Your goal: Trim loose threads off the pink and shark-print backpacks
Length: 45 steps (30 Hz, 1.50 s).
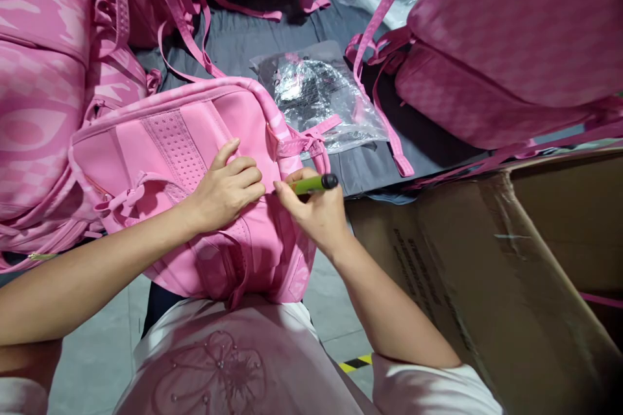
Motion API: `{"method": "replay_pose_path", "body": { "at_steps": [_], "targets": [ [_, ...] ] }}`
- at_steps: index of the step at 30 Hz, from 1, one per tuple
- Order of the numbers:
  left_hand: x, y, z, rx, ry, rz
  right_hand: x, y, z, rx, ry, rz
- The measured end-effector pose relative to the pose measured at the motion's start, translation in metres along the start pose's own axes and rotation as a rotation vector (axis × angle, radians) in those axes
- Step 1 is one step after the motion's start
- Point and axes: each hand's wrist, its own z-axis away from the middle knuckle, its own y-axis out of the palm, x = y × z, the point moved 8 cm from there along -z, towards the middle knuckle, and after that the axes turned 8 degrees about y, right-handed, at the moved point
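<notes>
A pink backpack lies back-side up at the near edge of the dark table, overhanging toward my lap. My left hand rests on its padded back panel with the fingers curled and pressed onto the fabric. My right hand is closed on a green tool with a black end, its tip held against the backpack just right of my left fingers. A pink strap with a buckle sits just above the tool.
More pink backpacks are piled on the right, left and far side. A clear plastic bag lies on the dark table. An open cardboard box stands at the right. Grey floor with yellow-black tape below.
</notes>
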Motion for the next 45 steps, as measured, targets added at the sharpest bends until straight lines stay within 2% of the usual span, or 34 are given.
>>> {"method": "replay_pose_path", "body": {
  "at_steps": [7,12,19,29,32,35,37,39,41,45],
  "targets": [
    [0.005,0.005,-0.005,0.049,-0.061,0.093,0.001,0.004,-0.003,0.005,-0.014,0.036],
    [0.004,0.007,-0.006,0.071,-0.044,0.019,-0.001,0.002,0.0,-0.01,-0.049,0.07],
    [0.001,0.004,-0.007,0.031,-0.015,-0.038,-0.005,0.003,-0.002,0.001,-0.035,0.064],
    [0.002,0.003,-0.017,0.13,0.002,-0.049,-0.002,0.005,0.001,-0.038,-0.08,0.127],
    [0.009,-0.001,-0.022,0.171,0.084,-0.071,-0.005,0.005,0.003,-0.022,-0.076,0.149],
    [0.029,-0.006,-0.028,0.25,0.113,-0.082,-0.015,-0.003,0.013,-0.048,-0.012,0.221],
    [0.044,-0.014,-0.03,0.294,0.079,-0.074,-0.011,-0.005,0.025,-0.05,-0.059,0.112],
    [0.047,-0.029,-0.031,0.324,0.034,-0.074,0.004,-0.006,0.038,-0.071,-0.191,0.007],
    [0.035,-0.054,-0.031,0.324,-0.023,-0.09,0.027,-0.006,0.05,-0.156,-0.341,0.008],
    [-0.012,-0.128,-0.021,0.239,-0.187,-0.149,0.081,-0.018,0.069,-0.41,-0.639,0.071]
  ]
}}
